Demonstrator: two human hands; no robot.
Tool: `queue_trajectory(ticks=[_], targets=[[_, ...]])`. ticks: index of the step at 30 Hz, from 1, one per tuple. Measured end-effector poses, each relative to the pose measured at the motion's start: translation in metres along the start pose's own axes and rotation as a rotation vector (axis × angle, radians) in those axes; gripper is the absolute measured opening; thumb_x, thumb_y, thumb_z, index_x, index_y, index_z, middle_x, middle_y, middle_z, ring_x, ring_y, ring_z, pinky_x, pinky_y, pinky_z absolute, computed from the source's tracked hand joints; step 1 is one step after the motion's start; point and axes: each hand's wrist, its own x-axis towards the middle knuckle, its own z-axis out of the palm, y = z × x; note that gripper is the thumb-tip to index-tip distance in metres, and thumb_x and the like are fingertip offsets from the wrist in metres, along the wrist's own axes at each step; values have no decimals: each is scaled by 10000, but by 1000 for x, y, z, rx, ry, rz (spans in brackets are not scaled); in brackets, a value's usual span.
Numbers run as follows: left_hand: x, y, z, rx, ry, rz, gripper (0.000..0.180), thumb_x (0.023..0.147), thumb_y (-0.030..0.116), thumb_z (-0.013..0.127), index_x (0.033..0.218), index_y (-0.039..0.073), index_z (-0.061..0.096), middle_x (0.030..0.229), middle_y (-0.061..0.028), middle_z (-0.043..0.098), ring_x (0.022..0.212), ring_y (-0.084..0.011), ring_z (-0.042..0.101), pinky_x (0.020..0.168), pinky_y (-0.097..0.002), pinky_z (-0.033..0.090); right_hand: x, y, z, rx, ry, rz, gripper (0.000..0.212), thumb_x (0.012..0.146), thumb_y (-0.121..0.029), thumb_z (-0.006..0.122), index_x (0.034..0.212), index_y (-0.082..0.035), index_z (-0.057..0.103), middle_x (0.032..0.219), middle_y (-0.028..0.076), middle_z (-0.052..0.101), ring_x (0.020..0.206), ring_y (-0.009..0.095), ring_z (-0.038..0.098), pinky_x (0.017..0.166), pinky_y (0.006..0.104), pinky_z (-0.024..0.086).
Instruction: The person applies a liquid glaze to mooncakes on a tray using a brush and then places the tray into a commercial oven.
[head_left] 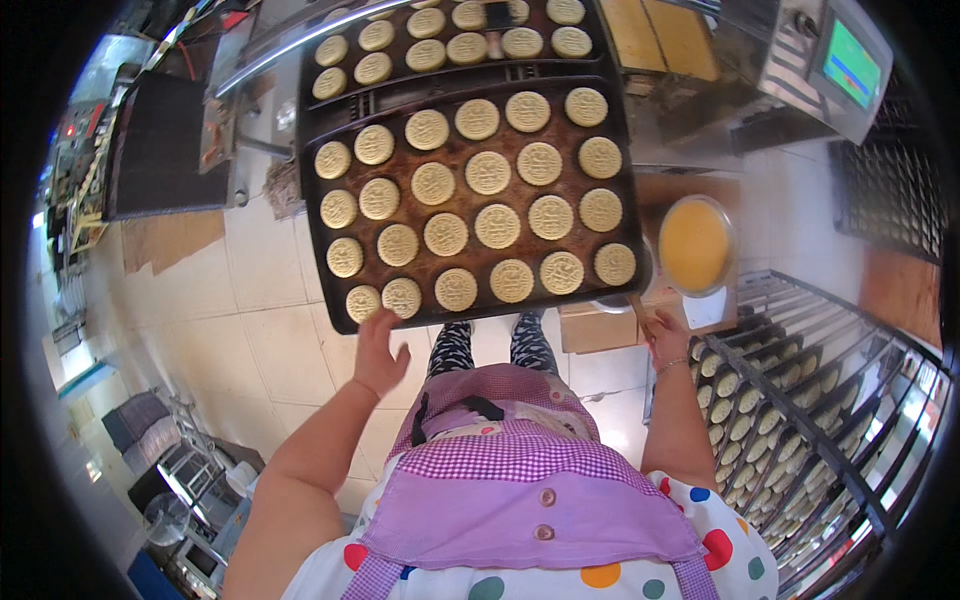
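Pale floor tiles (270, 330) spread out below, and over them sits a dark baking tray (470, 200), loaded with round stamped biscuits (487, 172). Count them: roughly four slanting rows, twenty-five biscuits by my tally, evenly spaced and none touching. Beyond it a second tray (450, 40) carries more of the same, cut off by the top edge, so no full count there.

Left hand (380, 355) now: it's up at the near left corner of the tray, fingers (378, 325) spread and only lightly curled, tips right at the tray's rim beside the nearest biscuit. Whether they actually grip the edge, I cannot tell.

Right hand (668, 338) is at the near right corner, just under the rim, a bracelet on the wrist. Its fingers are bent together toward the tray, but the hold itself is hidden.

Just beyond that hand, one round bowl (695, 245) of yellow-orange liquid stands beside the tray. On the right, a metal rack (800, 400) holds shelf after shelf of more biscuits, too many and too small to count.
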Motion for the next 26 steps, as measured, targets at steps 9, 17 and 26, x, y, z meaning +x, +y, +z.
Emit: queue_trajectory(ticks=[9,17,26], targets=[[10,54,81,-1618,148,-1166,246,859,34,531,1087,52,441,1039,-110,525,931,-260,565,785,-375,510,19,-56,54,-119,-1,-629,237,772,25,637,1005,-6,604,893,45,634,812,112,587,748,244,487],[36,66,91,-1644,305,-1245,162,904,77,470,1050,8,483,1021,-104,550,952,-282,560,849,-395,508,105,20,72,-27,-273,-600,361,818,70,520,1171,4,554,1155,140,595,1091,225,556,958,319,426],[38,63,95,-1579,314,-1253,156,921,54,447,1065,-4,461,1047,-143,543,961,-291,576,843,-383,524,60,-113,-27,20,296,-493,279,868,-189,606,1043,28,623,950,205,661,789,317,674,675,353,561]])
